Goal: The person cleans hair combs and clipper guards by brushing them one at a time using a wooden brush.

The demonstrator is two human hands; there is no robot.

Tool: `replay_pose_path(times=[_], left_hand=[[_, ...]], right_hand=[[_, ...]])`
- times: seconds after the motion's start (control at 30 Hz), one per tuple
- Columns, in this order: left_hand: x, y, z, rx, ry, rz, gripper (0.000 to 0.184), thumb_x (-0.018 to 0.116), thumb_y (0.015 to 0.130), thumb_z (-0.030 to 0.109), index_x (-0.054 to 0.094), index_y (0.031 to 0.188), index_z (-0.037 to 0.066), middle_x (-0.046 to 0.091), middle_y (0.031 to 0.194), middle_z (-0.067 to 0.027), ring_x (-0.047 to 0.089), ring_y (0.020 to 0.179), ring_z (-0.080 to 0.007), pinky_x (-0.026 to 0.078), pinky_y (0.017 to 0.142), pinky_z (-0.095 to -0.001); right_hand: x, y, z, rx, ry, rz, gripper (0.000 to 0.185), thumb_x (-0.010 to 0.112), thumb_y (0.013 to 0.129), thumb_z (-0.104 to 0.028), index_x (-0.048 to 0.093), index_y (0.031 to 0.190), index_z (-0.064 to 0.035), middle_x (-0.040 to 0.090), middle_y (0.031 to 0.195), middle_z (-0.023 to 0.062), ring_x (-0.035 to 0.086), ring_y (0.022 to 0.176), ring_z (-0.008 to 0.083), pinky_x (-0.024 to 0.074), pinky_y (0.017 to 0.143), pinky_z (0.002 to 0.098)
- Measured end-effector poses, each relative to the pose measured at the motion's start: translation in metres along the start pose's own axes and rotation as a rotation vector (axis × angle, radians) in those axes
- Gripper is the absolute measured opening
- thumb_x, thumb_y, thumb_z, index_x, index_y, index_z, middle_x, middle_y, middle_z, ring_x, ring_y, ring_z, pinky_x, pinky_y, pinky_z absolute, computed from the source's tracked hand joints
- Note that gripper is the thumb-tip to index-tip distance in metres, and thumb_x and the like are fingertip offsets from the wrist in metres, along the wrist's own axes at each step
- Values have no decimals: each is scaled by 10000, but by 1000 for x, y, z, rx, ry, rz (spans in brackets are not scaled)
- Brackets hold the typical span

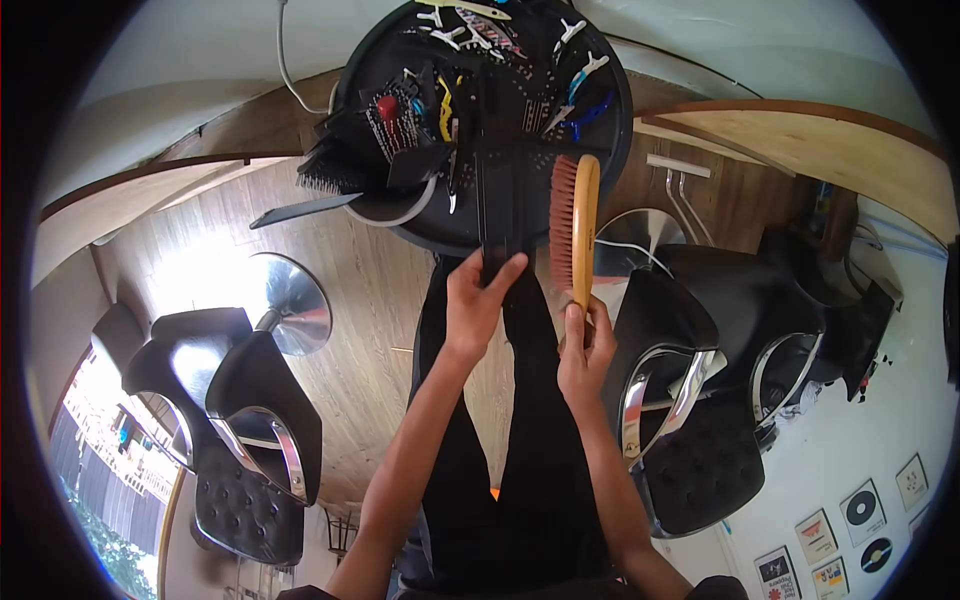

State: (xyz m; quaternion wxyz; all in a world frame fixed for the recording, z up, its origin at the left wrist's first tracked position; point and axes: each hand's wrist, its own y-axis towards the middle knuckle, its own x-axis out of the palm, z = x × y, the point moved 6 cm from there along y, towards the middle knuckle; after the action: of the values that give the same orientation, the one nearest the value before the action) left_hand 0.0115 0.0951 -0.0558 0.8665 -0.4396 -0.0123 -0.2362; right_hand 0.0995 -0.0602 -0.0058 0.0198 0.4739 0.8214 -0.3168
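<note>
My right hand (pixel 587 355) is closed around the handle of a wooden bristle brush (pixel 588 215), which stands upright with its reddish-brown bristles facing left. Beside it, my left hand (pixel 474 305) grips the lower end of a dark flat object (pixel 505 200); its kind is hard to make out against the black tray. Brush and dark object are close together over the near part of the round black tray (pixel 410 236). Left of them, a cup (pixel 405 217) holds combs and brushes, among them a brush with a red tip (pixel 388 106).
White hair clips (pixel 445 38), a yellow clip (pixel 446 108) and blue clips (pixel 592 118) lie on the tray. Black salon chairs with chrome arms stand to the left (pixel 262 400) and right (pixel 680 330). Wooden counter edges (pixel 770 112) curve behind the tray.
</note>
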Motion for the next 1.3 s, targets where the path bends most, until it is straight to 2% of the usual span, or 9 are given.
replay_pose_path(times=[0.2, 0.3, 0.37, 0.57, 0.8, 1.0, 1.07, 1.2, 1.3], left_hand=[[0, 6, 9, 9, -132, -26, 173, 728, 1020, 128, 756, 1149, 16, 766, 1028, 6, 674, 889, -28, 533, 788, -206], [2, -2, 5, -18, -142, -36, 151, 730, 1022, 141, 774, 1107, 24, 765, 987, 18, 671, 866, -29, 528, 788, -201], [1, -7, 2, -7, -107, -35, 135, 748, 1009, 153, 783, 1055, 31, 760, 925, 20, 664, 790, -33, 533, 731, -210], [-4, -11, 11, -11, -112, 33, 127, 770, 993, 155, 787, 987, 29, 719, 814, 42, 603, 671, -12, 471, 585, -196], [-3, -17, -6, -55, -20, -32, 92, 789, 976, 162, 767, 972, 72, 670, 780, 51, 518, 611, -24, 401, 543, -212], [6, -8, 8, -103, -246, -18, 93, 799, 972, 189, 796, 980, 97, 674, 766, 79, 550, 630, 4, 413, 566, -186], [12, -6, 13, -189, -328, 38, 91, 769, 998, 213, 765, 941, 143, 548, 719, 100, 456, 633, -10, 360, 580, -215], [13, 4, 8, -177, -351, 40, 67, 767, 1001, 214, 776, 977, 152, 552, 727, 110, 454, 644, -2, 366, 591, -211], [15, 7, -1, -134, -366, 34, 135, 794, 979, 215, 800, 1039, 95, 683, 805, 85, 571, 660, 2, 449, 588, -193]], right_hand=[[-11, -27, -13, -465, -357, 32, 452, 622, 1056, -85, 556, 1486, 37, 631, 878, 79, 548, 712, 99, 410, 615, 253], [-11, -37, -8, -364, -442, -97, 527, 557, 1064, -37, 451, 1576, 29, 701, 1088, 181, 694, 940, 209, 538, 825, 329], [-8, -37, -12, -460, -437, -34, 523, 625, 1043, -32, 505, 1550, 9, 572, 814, 64, 524, 677, 127, 425, 612, 274], [11, -25, -22, -533, -420, -16, 565, 657, 996, 52, 530, 1542, -21, 601, 837, 100, 566, 692, 152, 449, 616, 269], [24, 5, -43, -537, -432, 97, 569, 662, 994, 57, 539, 1541, -38, 628, 862, 105, 602, 707, 161, 482, 644, 275], [20, -8, -41, -568, -477, 20, 572, 670, 997, 38, 535, 1547, -44, 585, 818, 81, 556, 674, 137, 445, 598, 277], [13, -20, -34, -540, -449, 7, 568, 667, 1001, 31, 532, 1548, -40, 581, 815, 79, 547, 667, 136, 431, 588, 274], [-2, -45, -20, -467, -449, -33, 556, 656, 1012, 14, 522, 1550, -24, 576, 815, 78, 539, 664, 134, 413, 578, 267], [-5, -45, -20, -462, -464, 1, 553, 656, 1012, 15, 527, 1548, -28, 572, 818, 76, 537, 666, 132, 413, 580, 265]])
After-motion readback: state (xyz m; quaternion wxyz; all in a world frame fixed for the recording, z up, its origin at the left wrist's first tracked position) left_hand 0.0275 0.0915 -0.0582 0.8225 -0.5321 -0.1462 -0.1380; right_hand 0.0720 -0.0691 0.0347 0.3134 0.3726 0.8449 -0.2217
